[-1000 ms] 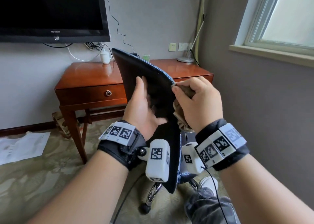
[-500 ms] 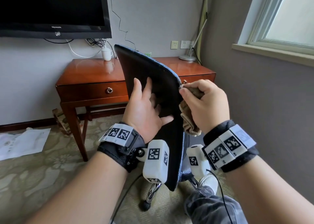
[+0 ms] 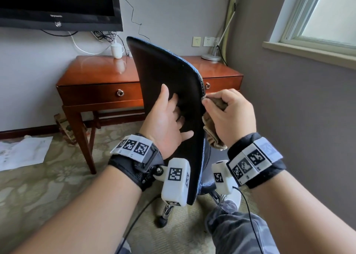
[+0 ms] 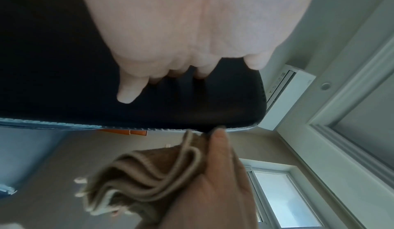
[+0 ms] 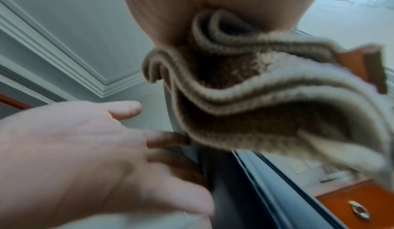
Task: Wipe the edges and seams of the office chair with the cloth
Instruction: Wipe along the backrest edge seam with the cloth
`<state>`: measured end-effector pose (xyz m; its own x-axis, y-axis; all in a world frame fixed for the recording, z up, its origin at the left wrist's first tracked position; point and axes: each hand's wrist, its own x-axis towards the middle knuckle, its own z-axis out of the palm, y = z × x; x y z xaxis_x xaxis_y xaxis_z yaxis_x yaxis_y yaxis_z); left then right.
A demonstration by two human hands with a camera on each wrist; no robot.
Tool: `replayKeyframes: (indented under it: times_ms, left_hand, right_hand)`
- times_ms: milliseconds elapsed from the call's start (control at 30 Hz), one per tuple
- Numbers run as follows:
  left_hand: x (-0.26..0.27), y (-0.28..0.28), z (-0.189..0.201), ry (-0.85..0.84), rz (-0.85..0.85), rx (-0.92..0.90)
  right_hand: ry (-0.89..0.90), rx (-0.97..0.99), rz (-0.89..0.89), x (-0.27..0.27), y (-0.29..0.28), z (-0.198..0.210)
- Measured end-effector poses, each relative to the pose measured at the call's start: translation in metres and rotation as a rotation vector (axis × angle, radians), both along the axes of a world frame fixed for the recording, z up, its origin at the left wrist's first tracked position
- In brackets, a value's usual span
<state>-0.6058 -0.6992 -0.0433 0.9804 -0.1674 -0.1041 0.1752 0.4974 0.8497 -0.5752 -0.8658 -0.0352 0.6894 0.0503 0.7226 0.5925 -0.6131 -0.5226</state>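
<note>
Seemingly mid-stroke, the head view shows the office chair (image 3: 169, 91) turned so its dark backrest stands edge-on toward the camera, in front of the wooden desk (image 3: 100, 76). The left hand (image 3: 169, 122) lies spread flat against the backrest's broad face, fingers straight, bracing it. Just beside it, at the backrest's stitched right edge, the right hand (image 3: 229, 117) has its fingers curled round the bunched brown cloth (image 3: 213, 136) and presses a fold onto the seam, about halfway down that edge; the loose end of the cloth hangs below the fist. From the left wrist, the left hand (image 4: 181, 30) is seen with its fingertips fanned on the black panel, and the cloth (image 4: 145, 178) meets the pale stitching of the chair (image 4: 64, 81) under the right thumb. From the right wrist, blurred, the cloth (image 5: 266, 94) drapes from the fist against the chair's edge (image 5: 226, 190), with the left hand (image 5: 89, 148) open on the far side. Judging by this, the side seam is the step in hand; the next move calls for sliding the pinched cloth on along the stitching while the left hand steadies the backrest.
</note>
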Motion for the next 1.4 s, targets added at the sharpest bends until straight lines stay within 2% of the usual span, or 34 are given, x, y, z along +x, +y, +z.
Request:
replayKeyframes:
  times_ms: [100,200,533,667,800,1033,1167,1300,1400]
  left_hand:
    - [0.003,0.002,0.006,-0.004,-0.009,-0.040]
    - [0.005,0.008,0.019,-0.012,-0.036,-0.056]
    - [0.016,0.019,0.028,0.014,-0.095,-0.090]
    - [0.018,0.023,0.033,0.025,-0.077,-0.111]
    - [0.018,0.029,0.038,0.030,-0.080,-0.109]
    - [0.008,0.029,0.038,0.068,-0.044,-0.201]
    - [0.006,0.030,0.040,0.085,-0.042,-0.156]
    - [0.005,0.033,0.034,0.088,-0.070,-0.080]
    - [0.005,0.032,0.027,0.086,-0.035,-0.109]
  right_hand:
    - [-0.061,-0.003,0.003,-0.001,0.009,0.033]
    - [-0.049,-0.054,-0.014,0.000,0.018,0.057]
    - [0.133,-0.289,-0.015,0.005,0.044,0.111]
    - [0.190,-0.186,0.052,0.001,0.042,0.099]
    - [0.149,-0.129,0.034,-0.007,0.028,0.076]
    - [0.146,-0.242,0.014,0.002,0.047,0.107]
    - [0.161,-0.306,0.028,0.008,0.055,0.116]
    - [0.138,-0.202,0.042,0.002,0.041,0.093]
    - [0.052,-0.125,-0.019,-0.003,0.029,0.066]
